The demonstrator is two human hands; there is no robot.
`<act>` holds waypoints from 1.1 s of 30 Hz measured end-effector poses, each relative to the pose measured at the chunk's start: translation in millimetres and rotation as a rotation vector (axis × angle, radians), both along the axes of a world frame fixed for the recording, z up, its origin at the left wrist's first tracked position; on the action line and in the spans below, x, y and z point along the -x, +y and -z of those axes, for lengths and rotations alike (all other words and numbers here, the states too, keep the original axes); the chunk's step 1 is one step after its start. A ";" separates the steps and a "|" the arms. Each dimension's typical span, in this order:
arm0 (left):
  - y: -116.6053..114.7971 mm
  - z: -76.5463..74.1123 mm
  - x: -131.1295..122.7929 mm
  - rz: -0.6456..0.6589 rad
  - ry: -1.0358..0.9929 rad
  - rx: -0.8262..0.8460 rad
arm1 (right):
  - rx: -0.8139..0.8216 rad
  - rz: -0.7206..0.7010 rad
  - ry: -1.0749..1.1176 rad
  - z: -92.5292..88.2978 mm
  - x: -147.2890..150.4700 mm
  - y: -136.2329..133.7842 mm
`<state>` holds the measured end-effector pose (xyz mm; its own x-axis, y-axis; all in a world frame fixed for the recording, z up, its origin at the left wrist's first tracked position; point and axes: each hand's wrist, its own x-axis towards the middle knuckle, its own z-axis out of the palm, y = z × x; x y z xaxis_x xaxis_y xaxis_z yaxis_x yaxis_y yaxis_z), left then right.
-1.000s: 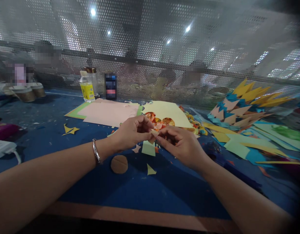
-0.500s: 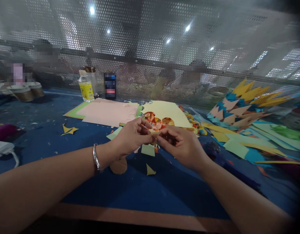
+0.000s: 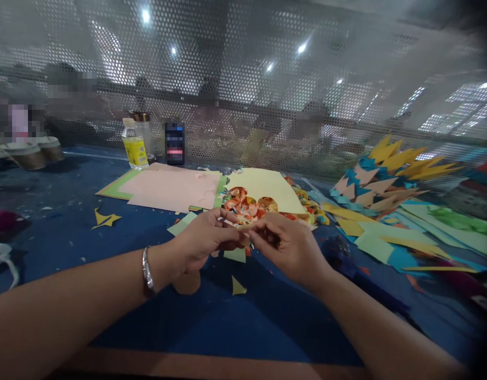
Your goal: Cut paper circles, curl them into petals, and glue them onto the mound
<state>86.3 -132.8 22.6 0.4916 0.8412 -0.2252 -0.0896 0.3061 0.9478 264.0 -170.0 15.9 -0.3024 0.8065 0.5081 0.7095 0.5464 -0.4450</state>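
Note:
A small tan piece of paper (image 3: 245, 229) is pinched between my two hands over the blue table. My left hand (image 3: 206, 236), with a silver bangle at the wrist, grips its left side. On the other side, the fingertips of my right hand (image 3: 288, 243) are closed on it; its far part is hidden by the fingers. Just behind lie orange and red curled paper pieces (image 3: 251, 205). A round brown disc (image 3: 187, 283) rests on the table under my left wrist, and a yellow-green paper scrap (image 3: 238, 286) lies nearer the table's front edge.
Pink paper sheets (image 3: 168, 187) and a pale yellow sheet (image 3: 267, 182) lie behind my hands. A bottle (image 3: 135, 150) and a phone (image 3: 174, 143) stand near the mesh screen. At right are a spiky paper model (image 3: 380, 179), coloured strips (image 3: 375, 240) and a dark blue tool (image 3: 365, 279).
The tan paper has tilted between my fingers and shows thinner. Both hands stay close together. The whole view has shifted slightly, so things appear a little further left and lower.

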 end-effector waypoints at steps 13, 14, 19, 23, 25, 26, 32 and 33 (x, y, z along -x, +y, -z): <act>12.1 9.0 1.8 0.001 0.100 -0.257 | 0.017 -0.013 0.006 -5.1 1.8 1.1; 14.1 9.6 2.4 0.011 0.120 -0.278 | 0.026 -0.011 0.009 -5.3 1.7 1.4; 18.7 10.4 6.2 0.113 0.167 -0.399 | 0.090 -0.014 0.052 -4.6 -0.3 3.9; 15.0 6.5 7.3 0.240 0.092 -0.459 | 0.104 0.012 0.071 -3.7 -2.5 5.7; 13.4 4.1 7.7 0.301 0.034 -0.485 | 0.101 0.019 0.073 -3.9 -3.6 5.9; 13.0 3.0 8.0 0.319 0.020 -0.497 | 0.100 0.021 0.076 -4.3 -4.0 5.8; 18.8 4.0 10.8 0.286 0.141 -0.569 | 0.176 0.013 0.072 -6.4 -6.9 7.4; 21.1 5.5 11.4 0.263 0.157 -0.568 | 0.191 0.015 0.066 -6.6 -7.8 8.1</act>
<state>74.9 -111.7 17.1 0.6949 0.7067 0.1333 0.0733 -0.2540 0.9644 271.8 -161.9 22.5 -0.2608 0.8943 0.3637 0.6827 0.4372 -0.5854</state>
